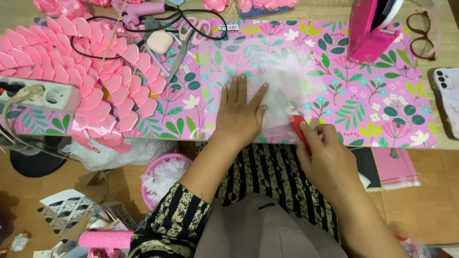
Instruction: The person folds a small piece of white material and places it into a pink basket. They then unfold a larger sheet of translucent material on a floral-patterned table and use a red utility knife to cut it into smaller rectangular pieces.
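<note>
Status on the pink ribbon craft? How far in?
Done: a big piece of folded pink ribbon petals lies on the floral mat. In hand: left hand flattens a clear sheet, right hand holds a red cutter at its edge. Left: that sheet is not visibly cut; glue gun lies unused.

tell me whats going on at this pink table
A person sits at a table covered in pink floral paper. The left hand presses flat on a clear plastic sheet, while the right hand holds a red cutter at the sheet's near edge. Folded pink ribbon pieces lie to the left.
</note>
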